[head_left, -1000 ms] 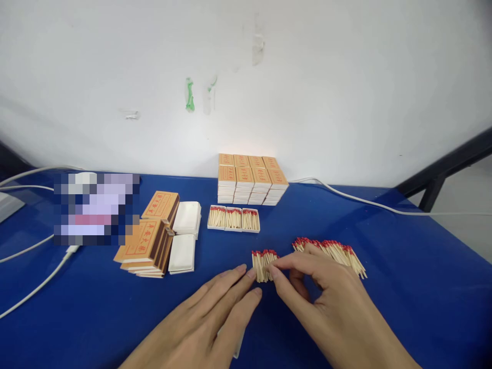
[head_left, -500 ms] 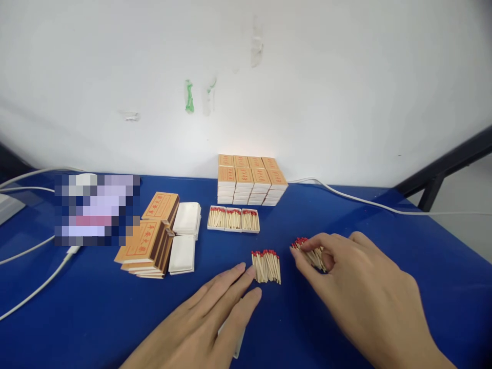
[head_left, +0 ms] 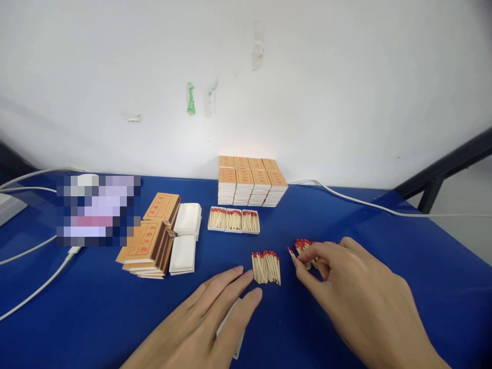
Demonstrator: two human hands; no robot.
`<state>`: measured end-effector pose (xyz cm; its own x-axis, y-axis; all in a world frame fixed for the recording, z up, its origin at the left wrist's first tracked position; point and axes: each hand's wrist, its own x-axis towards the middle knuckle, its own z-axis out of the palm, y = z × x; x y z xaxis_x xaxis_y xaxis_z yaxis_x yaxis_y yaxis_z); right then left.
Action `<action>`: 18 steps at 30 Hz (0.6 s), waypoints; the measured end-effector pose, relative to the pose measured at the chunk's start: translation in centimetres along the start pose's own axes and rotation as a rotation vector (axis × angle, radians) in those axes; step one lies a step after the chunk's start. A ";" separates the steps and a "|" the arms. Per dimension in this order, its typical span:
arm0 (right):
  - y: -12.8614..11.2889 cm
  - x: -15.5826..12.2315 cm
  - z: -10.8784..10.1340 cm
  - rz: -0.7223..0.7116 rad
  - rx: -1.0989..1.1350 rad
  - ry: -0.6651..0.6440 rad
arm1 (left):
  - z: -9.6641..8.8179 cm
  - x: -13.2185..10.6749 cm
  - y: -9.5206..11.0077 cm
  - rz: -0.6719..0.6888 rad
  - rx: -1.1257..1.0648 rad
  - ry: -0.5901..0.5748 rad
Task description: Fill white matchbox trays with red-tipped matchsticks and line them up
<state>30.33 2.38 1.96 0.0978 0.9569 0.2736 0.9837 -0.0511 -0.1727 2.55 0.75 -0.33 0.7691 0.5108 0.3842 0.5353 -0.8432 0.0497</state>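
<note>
My left hand (head_left: 215, 320) lies flat on the blue table (head_left: 384, 241), fingers stretched out, over a white tray (head_left: 230, 333) that mostly hides beneath it; its fingertips rest just left of a small bundle of red-tipped matches (head_left: 266, 266). My right hand (head_left: 353, 297) covers most of a larger pile of matches (head_left: 303, 248), with thumb and forefinger pinched on a few matches at the pile's left end.
Three open trays filled with matches (head_left: 233, 220) sit behind the bundle, with a block of stacked matchboxes (head_left: 249, 180) behind them. Orange sleeves (head_left: 151, 238) and white empty trays (head_left: 185, 238) lie at left. White cables (head_left: 38, 287) run along the left and back.
My right hand left the small bundle, moved right onto the larger pile and now pinches a few matches there. My left hand has stayed put.
</note>
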 end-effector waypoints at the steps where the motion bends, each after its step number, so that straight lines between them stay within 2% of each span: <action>1: -0.2 0.0 0.0 0.015 0.039 -0.020 | 0.0 0.0 0.0 -0.007 -0.010 -0.006; 8: -2.5 0.2 -0.1 0.107 0.373 -0.212 | 0.1 0.1 0.1 0.025 0.015 -0.033; 13: -3.2 0.2 0.2 0.163 0.491 -0.255 | 0.2 -0.5 0.2 0.045 0.058 -0.091; 18: -3.0 0.3 0.1 0.177 0.495 -0.211 | 0.3 0.0 -0.1 0.052 0.079 -0.102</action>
<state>27.40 2.85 2.47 0.1721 0.9850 0.0142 0.7620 -0.1239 -0.6356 2.61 0.88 -0.61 0.8259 0.4843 0.2888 0.5163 -0.8553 -0.0423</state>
